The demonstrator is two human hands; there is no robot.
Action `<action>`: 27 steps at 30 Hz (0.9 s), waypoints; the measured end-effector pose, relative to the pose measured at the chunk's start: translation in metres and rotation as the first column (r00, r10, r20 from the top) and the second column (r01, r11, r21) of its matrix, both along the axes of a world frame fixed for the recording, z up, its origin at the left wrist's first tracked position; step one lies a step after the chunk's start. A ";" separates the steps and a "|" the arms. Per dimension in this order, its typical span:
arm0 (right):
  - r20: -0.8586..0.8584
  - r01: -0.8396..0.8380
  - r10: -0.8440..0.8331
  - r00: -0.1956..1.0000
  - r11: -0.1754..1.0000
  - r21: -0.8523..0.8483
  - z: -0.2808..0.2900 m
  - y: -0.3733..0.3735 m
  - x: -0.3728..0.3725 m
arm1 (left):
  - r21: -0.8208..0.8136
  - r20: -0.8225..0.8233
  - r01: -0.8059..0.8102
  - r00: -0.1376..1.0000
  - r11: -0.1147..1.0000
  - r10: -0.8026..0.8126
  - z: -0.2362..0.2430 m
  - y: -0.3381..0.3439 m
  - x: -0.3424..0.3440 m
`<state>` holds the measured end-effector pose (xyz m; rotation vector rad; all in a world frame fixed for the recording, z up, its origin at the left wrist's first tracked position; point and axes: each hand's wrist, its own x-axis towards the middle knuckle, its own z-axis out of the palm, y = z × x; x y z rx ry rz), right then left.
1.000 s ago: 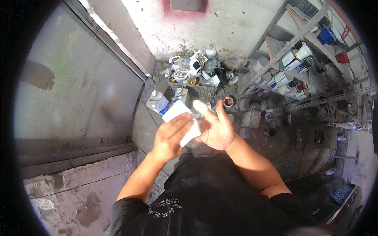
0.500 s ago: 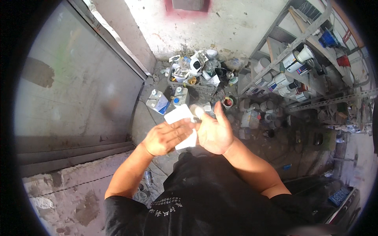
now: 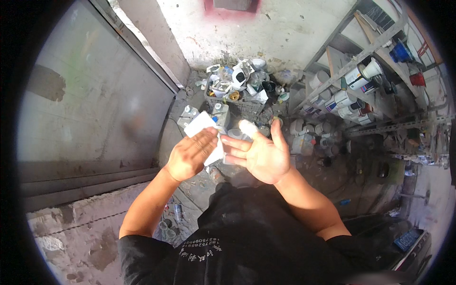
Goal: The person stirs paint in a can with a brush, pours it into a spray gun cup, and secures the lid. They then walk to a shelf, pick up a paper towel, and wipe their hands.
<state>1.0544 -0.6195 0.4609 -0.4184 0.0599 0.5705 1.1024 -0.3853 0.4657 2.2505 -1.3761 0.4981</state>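
My left hand (image 3: pixel 191 154) holds a white folded sheet (image 3: pixel 201 123), cloth or paper, its fingers laid flat across it. The sheet sticks out above and below those fingers. Beside it, my right hand (image 3: pixel 266 156) is turned palm up with the fingers spread and the thumb raised. One of its fingertips looks white, as if wrapped or covered (image 3: pixel 248 128); I cannot tell with what. The other right fingertips reach close to the sheet's edge, and whether they touch it is unclear. Something translucent shows by the lower fingers, too indistinct to name.
Beyond my hands stand two metal cans (image 3: pixel 220 114) and a grey crate (image 3: pixel 237 105) heaped with scraps. Shelves (image 3: pixel 342 71) with paint tins run along the right. Several plastic containers (image 3: pixel 304 142) stand below them. A large grey panel (image 3: pixel 104 95) is at the left.
My left hand has moved left with the white sheet, drawing away from the right palm. My right hand has shifted slightly right, and more of its fingers now show.
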 end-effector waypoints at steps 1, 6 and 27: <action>-0.006 0.029 -0.029 1.000 0.998 0.057 0.000 -0.001 0.000 | -0.104 -0.211 -0.146 0.970 0.984 0.122 -0.003 -0.003 -0.005; 0.672 0.430 0.116 0.732 0.685 -0.588 -0.012 0.008 0.002 | -0.346 -0.734 -0.849 -0.021 0.400 -0.679 -0.019 -0.056 -0.048; 0.675 0.368 0.258 0.691 0.678 -0.636 -0.011 -0.011 0.004 | -0.495 -0.834 -0.766 0.286 0.411 -0.472 -0.005 -0.038 -0.039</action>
